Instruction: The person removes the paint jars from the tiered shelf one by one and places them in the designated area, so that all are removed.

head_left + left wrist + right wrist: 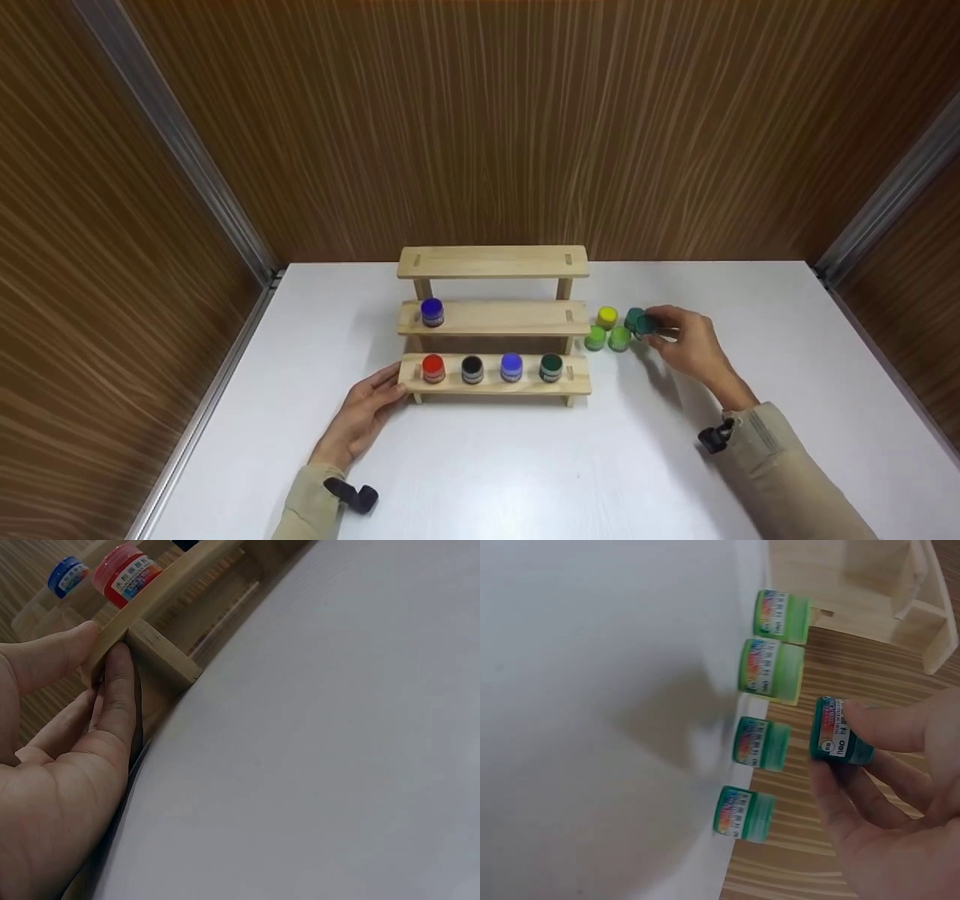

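Observation:
A three-step wooden display rack (495, 319) stands on the white table. My left hand (366, 411) pinches the left end of its lowest step, thumb on top and fingers underneath, as the left wrist view (75, 735) shows. Between thumb and fingers my right hand (694, 345) grips a dark teal paint jar (840, 731), lifted off the table to the right of the rack. Close by it stand two light green jars (782, 616), two teal jars (760, 743) and a yellow jar (607, 316), which is mostly hidden in the right wrist view.
Along the lowest step sit a red jar (433, 367), a black jar (472, 369), a violet jar (511, 367) and a dark green jar (550, 367). A blue jar (431, 312) is at the left of the middle step. Wood-grain panels (525, 127) enclose the table (510, 472).

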